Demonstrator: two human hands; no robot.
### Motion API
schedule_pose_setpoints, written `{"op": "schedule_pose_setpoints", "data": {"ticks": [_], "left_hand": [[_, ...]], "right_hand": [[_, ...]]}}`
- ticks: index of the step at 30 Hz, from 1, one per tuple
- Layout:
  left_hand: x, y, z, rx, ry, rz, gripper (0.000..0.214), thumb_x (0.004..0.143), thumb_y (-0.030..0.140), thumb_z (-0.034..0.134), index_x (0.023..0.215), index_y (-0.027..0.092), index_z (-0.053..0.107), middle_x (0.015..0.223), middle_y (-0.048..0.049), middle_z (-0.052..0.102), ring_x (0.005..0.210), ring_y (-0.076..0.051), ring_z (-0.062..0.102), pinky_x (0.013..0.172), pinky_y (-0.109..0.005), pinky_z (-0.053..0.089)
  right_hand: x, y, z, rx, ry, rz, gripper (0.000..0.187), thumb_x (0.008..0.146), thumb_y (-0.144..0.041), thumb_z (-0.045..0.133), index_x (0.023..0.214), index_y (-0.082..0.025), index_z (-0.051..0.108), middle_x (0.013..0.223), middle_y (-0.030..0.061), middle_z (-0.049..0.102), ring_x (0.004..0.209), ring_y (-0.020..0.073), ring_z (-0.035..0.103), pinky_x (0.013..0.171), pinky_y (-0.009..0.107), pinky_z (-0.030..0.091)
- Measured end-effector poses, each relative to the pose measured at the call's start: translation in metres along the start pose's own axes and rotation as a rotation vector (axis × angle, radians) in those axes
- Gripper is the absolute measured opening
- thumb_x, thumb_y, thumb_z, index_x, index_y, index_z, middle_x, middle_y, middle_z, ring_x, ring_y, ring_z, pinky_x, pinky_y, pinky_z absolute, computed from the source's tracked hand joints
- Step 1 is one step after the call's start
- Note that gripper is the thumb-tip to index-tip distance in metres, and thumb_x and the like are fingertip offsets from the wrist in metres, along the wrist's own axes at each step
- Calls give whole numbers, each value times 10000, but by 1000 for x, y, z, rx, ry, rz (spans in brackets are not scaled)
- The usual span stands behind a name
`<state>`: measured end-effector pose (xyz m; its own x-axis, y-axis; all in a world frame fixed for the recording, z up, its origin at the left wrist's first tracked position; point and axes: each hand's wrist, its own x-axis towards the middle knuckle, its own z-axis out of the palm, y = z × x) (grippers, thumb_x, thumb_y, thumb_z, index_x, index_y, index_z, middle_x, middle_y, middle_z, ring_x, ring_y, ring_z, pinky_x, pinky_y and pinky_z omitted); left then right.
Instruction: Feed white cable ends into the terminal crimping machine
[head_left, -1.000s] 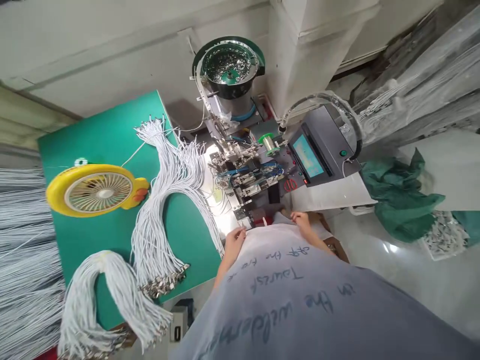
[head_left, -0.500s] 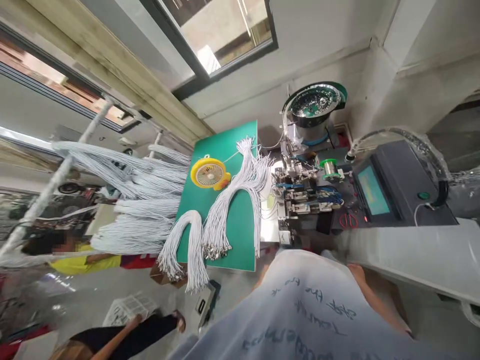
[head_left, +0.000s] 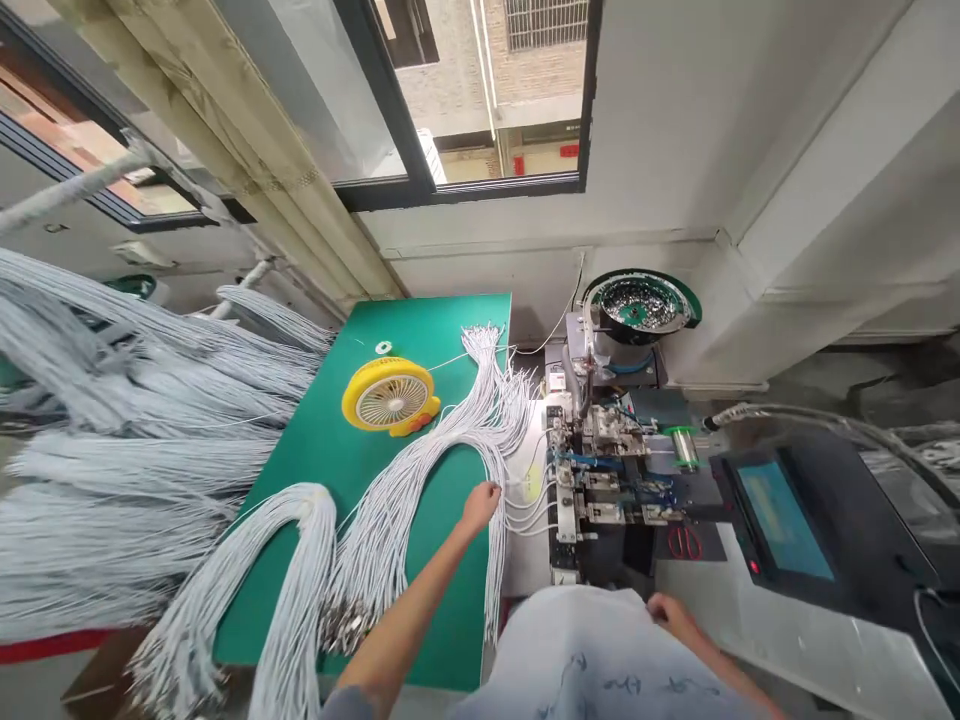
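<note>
Left hand (head_left: 481,505): though curled at the white wires (head_left: 442,440), whether pinching any cannot be told.
White wires: left of the machine (head_left: 566,500), likely for easy reach.
Right hand (head_left: 669,610): before the machine, hold unclear.

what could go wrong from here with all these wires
The left hand is at the right-hand strands of the wires, so a careless tug might tangle them.
The cord of the fan runs to the far end of those wires and could snag.
The separate bundle hangs over the front edge of the table and might slide off if bumped.
</note>
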<state>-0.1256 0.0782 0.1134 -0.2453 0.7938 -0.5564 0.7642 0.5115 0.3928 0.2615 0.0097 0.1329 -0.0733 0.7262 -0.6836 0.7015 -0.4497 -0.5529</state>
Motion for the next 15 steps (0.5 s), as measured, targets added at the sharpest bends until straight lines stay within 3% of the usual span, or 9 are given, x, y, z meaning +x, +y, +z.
{"op": "schedule_pose_setpoints", "data": {"ticks": [3, 5, 6, 9, 12, 15], "left_hand": [[59, 10, -35, -4, 93, 133, 325, 897, 363, 533, 1137, 145, 552, 1127, -78, 577, 985, -184, 581, 847, -394, 505], [98, 15, -57, -4, 168, 210, 272, 914, 323, 497, 1099, 140, 575, 1108, -80, 588, 1018, -189, 565, 893, -399, 472], [118, 18, -69, 1, 206, 244, 250, 927, 267, 446, 1086, 143, 594, 1106, -92, 593, 1053, -195, 548, 929, -382, 443], [185, 30, -105, 35, 304, 331, 338, 898, 168, 378, 1167, 128, 578, 1217, -139, 549, 1183, -236, 465, 1024, -369, 341], [254, 46, -134, 76, 374, 396, 465, 895, 172, 340, 1345, 93, 427, 1419, -163, 383, 1334, -276, 298, 1110, -424, 187], [316, 56, -147, 113, 380, 438, 539, 892, 248, 384, 1411, 109, 337, 1508, -139, 250, 1396, -300, 174, 1130, -471, 82]], "right_hand": [[-6, -80, -37, -3, -128, -155, 129, 531, -344, 534, 571, -324, 655, 753, 35, 699, 835, 280, 650, 841, 414, 494], [-9, -148, -78, -10, -267, -236, 199, 648, -422, 525, 650, -298, 680, 754, 57, 692, 804, 271, 647, 781, 414, 509], [-8, -184, -102, 24, -276, -259, 241, 693, -450, 511, 686, -281, 682, 745, 62, 688, 766, 255, 647, 744, 399, 519], [19, -298, -172, 31, 23, -388, 226, 730, -423, 559, 773, -240, 685, 705, 57, 670, 663, 202, 626, 657, 342, 521], [92, -405, -218, 18, 310, -528, 129, 769, -228, 544, 740, -184, 661, 655, 52, 644, 591, 144, 592, 631, 298, 514], [209, -493, -233, 92, 416, -444, 182, 788, -23, 476, 814, -116, 631, 659, 42, 637, 542, 88, 577, 661, 296, 532]]}}
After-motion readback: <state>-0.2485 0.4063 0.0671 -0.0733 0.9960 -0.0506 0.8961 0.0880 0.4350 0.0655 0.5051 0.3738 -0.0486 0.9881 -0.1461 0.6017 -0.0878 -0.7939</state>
